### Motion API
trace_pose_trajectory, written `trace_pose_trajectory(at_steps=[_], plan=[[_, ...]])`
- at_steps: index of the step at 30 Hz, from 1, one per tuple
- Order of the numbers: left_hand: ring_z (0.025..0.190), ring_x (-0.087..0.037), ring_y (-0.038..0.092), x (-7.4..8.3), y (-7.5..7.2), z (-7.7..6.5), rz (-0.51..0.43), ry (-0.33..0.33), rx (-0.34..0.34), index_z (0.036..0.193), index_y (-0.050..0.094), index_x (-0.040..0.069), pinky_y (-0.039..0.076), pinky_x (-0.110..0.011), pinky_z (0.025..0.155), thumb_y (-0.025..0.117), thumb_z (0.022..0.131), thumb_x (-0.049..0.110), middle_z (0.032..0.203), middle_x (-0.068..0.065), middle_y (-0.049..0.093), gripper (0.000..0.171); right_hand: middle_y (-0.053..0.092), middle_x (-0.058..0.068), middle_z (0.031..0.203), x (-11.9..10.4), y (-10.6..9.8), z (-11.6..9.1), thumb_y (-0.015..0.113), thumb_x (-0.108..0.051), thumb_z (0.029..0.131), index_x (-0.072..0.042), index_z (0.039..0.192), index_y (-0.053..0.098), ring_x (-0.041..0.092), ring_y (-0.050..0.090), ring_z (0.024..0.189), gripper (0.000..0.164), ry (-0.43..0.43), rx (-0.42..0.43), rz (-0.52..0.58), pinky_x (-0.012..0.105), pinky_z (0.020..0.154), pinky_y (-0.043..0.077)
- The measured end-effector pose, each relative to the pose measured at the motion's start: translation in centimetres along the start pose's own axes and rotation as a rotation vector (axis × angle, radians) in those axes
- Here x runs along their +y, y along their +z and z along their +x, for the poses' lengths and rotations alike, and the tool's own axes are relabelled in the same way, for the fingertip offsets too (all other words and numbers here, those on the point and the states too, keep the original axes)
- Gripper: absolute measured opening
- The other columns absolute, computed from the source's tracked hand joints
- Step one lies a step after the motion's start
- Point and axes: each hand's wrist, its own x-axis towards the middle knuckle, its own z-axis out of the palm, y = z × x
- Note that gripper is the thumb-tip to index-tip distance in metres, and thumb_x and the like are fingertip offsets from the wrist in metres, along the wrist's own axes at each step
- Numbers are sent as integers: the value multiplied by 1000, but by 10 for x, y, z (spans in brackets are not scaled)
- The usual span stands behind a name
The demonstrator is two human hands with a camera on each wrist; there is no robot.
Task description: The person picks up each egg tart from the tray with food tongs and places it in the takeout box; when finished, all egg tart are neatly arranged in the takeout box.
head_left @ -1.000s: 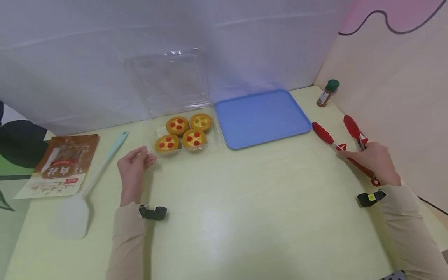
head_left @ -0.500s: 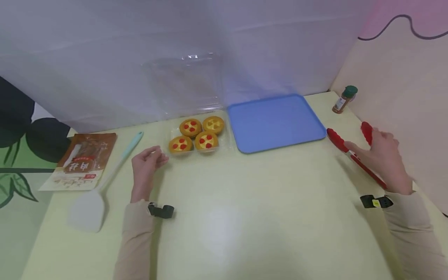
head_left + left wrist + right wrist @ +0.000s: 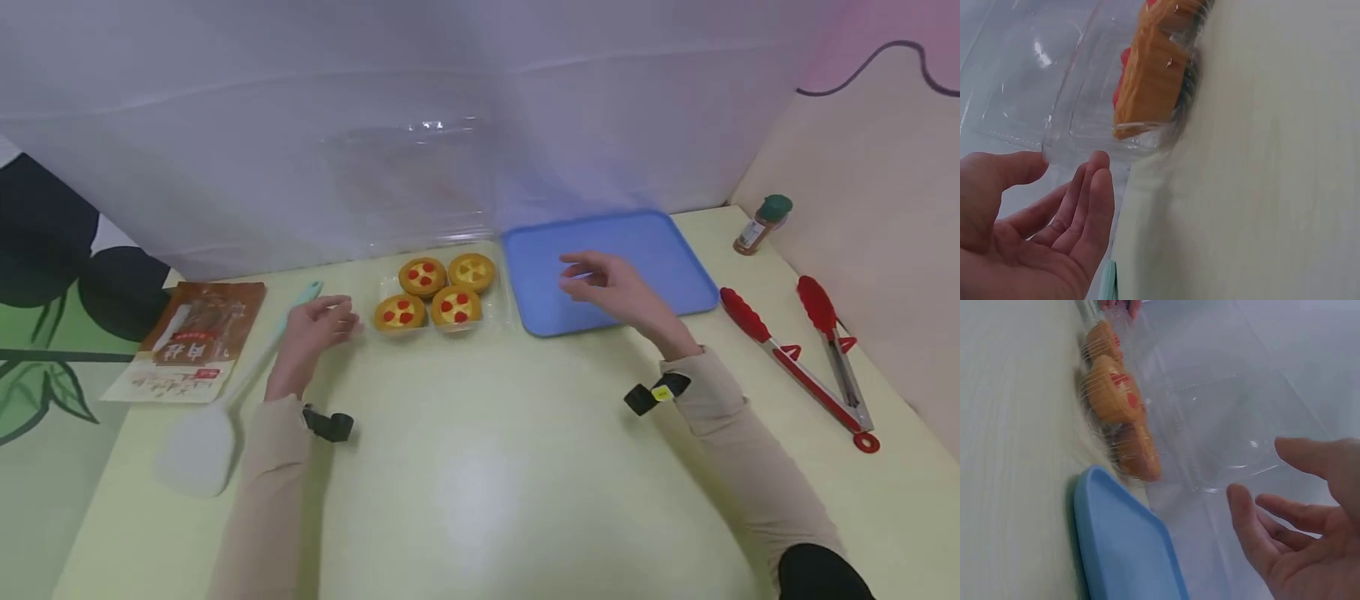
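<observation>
A clear hinged plastic container [image 3: 510, 312] stands with its lid [image 3: 420, 179] raised against the back curtain. Inside sit several small round tarts [image 3: 456, 307] with yellow filling, most topped with red pieces. My left hand [image 3: 315, 333] is by the container's left end, fingers loosely bent; in the left wrist view the thumb and fingers are apart, close to its edge, and whether they touch it I cannot tell. Above the blue tray [image 3: 675, 275] hovers my right hand [image 3: 618, 292], thumb and fingers apart, holding nothing. Red-tipped tongs [image 3: 813, 387] lie spread on the table to its right.
A spice bottle with a green cap [image 3: 763, 223] stands at the back right corner. On the left lie a brown food pouch [image 3: 195, 342] and a white spatula [image 3: 198, 450] with a light-blue handle end. A pale curtain [image 3: 247, 167] borders the table's back edge.
My right hand has left the tongs, which now lie spread on the table, and has moved left over the blue tray. The head view has shifted; my left hand stays near the container.
</observation>
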Motion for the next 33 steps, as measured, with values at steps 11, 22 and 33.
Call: trace_pose_trajectory(at_steps=[11, 22, 33], plan=[[79, -3, 64, 20, -3, 58, 115, 93, -84, 136, 44, -15, 58, -18, 80, 53, 100, 11, 112, -25, 60, 44, 58, 27, 126, 10, 53, 106, 58, -13, 99, 3, 139, 48, 37, 61, 105, 44, 141, 112, 124, 44, 93, 56], [86, -17, 63, 8, 21, 91, -47, 121, -105, 149, 36, 3, 58, -25, 86, 53, 97, -3, 100, -19, 61, 56, 62, 15, 120, 36, 68, 131, 58, -8, 98, -5, 138, 53, 11, 53, 78, 41, 222, 161, 485, 21, 66, 47], [88, -15, 57, -15, 33, 118, -178, 111, -127, 143, 41, 5, 54, -23, 81, 49, 102, 5, 98, -9, 57, 43, 65, 8, 105, 52, 64, 135, 57, -3, 97, -2, 136, 54, 9, 53, 75, 38, 166, 229, 581, 17, 63, 47]])
